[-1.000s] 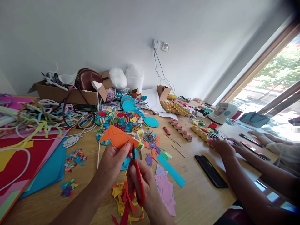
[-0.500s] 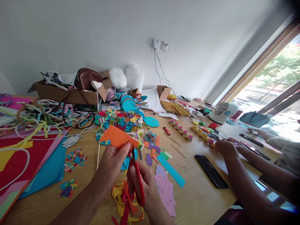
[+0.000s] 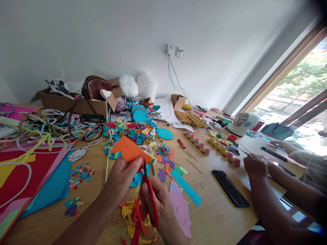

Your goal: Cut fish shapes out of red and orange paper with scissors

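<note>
My left hand (image 3: pixel 124 175) pinches a piece of orange paper (image 3: pixel 127 148) by its lower edge, thumb on top. A fish outline is drawn on the paper. My right hand (image 3: pixel 160 200) grips red-handled scissors (image 3: pixel 153 207), fingers partly hidden behind the handles. The blades point up and meet the paper's right corner, just beside my left thumb. Below my hands lies a heap of yellow, orange and red paper scraps (image 3: pixel 131 214). Purple paper fish (image 3: pixel 161 175) and lilac scraps (image 3: pixel 180 211) rest to the right.
Coloured sheets (image 3: pixel 48 190) and small confetti piles (image 3: pixel 82 174) cover the left. A cardboard box (image 3: pixel 74 105) stands behind. To the right are a black phone (image 3: pixel 230 188), painted egg-carton strips (image 3: pixel 198 143) and another person's hands (image 3: pixel 257 165).
The other person's hands have moved right, away from the egg-carton strip. My hands hold nearly the same position, with the scissors still at the orange paper's corner.
</note>
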`<state>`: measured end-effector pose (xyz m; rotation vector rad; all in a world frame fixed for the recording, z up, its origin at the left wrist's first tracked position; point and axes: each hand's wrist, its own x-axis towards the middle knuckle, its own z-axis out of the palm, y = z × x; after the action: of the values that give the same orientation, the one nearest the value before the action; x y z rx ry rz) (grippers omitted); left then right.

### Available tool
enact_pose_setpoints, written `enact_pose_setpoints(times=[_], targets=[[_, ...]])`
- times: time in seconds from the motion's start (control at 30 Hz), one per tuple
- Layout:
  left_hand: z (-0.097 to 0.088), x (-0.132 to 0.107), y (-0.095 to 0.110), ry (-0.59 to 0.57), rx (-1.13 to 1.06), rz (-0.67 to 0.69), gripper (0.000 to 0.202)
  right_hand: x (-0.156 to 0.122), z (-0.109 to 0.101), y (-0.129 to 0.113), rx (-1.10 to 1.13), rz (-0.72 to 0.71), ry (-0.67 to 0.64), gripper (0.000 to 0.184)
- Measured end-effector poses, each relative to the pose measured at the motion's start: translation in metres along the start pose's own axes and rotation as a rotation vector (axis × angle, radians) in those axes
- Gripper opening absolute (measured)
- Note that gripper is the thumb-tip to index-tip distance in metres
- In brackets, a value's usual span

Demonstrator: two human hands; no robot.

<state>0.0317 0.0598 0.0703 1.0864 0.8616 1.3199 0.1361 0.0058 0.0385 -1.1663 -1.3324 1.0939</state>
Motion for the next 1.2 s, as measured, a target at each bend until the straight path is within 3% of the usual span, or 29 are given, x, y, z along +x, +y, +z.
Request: enact_pose_setpoints(times=[0.53, 0.97, 1.2], targets=[[-0.0047, 0.0026, -0.0008, -0.086, 0.082, 0.003, 0.021, -0.0025, -0.0054, 0.0042, -0.116, 0.027, -0.025, 0.055], [-0.0052, 0.0019, 0.0051, -0.003, 0.122, -0.023, 0.016, -0.0022, -0.0042, 0.0033, -0.066, 0.056, -0.019, 0.054], [-0.0027, 0.0019, 0.0066, -0.075, 0.148, -0.029, 0.015, -0.0042, -0.0054, 0.0007, -0.037, 0.091, -0.023, 0.056]])
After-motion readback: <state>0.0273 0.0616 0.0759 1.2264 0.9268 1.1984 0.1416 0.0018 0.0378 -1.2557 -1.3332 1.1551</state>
